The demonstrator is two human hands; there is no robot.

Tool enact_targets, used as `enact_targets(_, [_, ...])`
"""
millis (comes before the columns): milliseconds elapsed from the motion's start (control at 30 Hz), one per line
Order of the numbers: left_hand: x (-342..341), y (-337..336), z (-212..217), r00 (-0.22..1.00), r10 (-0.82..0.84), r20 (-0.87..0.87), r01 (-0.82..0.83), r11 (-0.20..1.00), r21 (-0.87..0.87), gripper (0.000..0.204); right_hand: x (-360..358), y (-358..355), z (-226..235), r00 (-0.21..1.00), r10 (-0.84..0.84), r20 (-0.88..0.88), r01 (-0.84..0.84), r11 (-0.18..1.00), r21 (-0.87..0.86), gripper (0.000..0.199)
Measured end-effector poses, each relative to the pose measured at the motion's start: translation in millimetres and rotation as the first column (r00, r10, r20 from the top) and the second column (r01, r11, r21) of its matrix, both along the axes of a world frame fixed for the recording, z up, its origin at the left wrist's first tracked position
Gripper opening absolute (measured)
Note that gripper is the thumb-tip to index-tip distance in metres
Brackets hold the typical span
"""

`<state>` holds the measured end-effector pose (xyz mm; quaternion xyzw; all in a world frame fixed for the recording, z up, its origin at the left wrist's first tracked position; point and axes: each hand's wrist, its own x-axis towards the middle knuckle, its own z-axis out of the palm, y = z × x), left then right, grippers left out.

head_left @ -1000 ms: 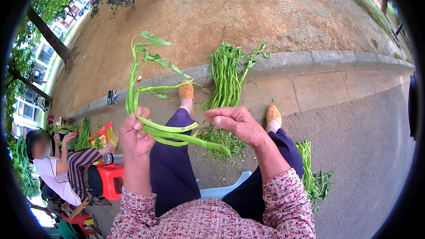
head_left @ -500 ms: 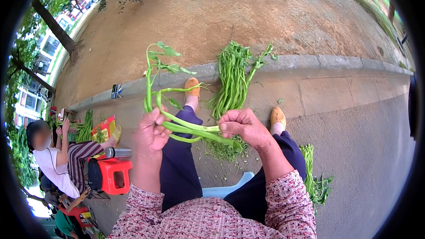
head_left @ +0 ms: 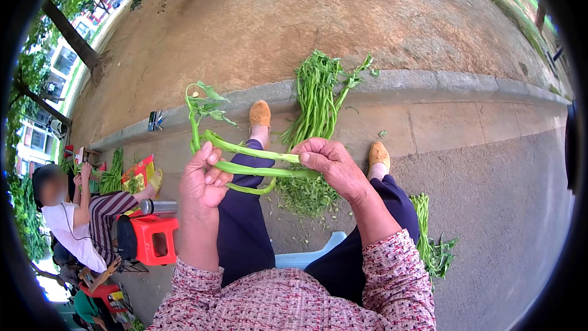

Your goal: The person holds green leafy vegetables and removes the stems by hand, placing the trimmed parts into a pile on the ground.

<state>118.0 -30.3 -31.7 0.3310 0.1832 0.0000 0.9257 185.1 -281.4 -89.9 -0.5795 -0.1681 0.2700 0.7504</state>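
Note:
Long green vegetable stems (head_left: pixel 260 171), which look like water spinach, stretch between my two hands above my knees. My left hand (head_left: pixel 205 178) has its fingers closed around the stems, and a leafy tip curls up beyond it. My right hand (head_left: pixel 335 165) pinches the other ends between thumb and fingers. One thinner stem loops below the rest. Past my hands, a large bundle of the same stems (head_left: pixel 315 101) leans against the curb. A heap of loose leaves and scraps (head_left: pixel 306 197) lies on the pavement beneath my hands.
A smaller green bundle (head_left: pixel 424 224) lies to the right of my leg. Under me is a light blue stool (head_left: pixel 311 258). At the left, another person (head_left: pixel 72 233) sits near a red stool (head_left: pixel 156 239) and a metal flask (head_left: pixel 159 206). A stone curb (head_left: pixel 422 86) runs across ahead.
The leafy tip has dropped lower and drawn left. A side shoot that pointed toward my shoe has gone from view. The stems now lie straighter between my hands, both still gripping.

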Motion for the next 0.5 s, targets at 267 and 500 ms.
enact_targets(267, [5,-1,2,1.0,-0.01,-0.009,0.01,0.999,-0.05,0.004,0,5,-3,0.993,-0.055,0.102,0.057,0.998,-0.021,0.017])
enact_targets(500, [4,-2,-4,0.997,0.066,0.024,-0.066,0.998,-0.02,0.006,-4,2,13,0.987,0.045,-0.152,-0.042,0.999,0.027,0.013])
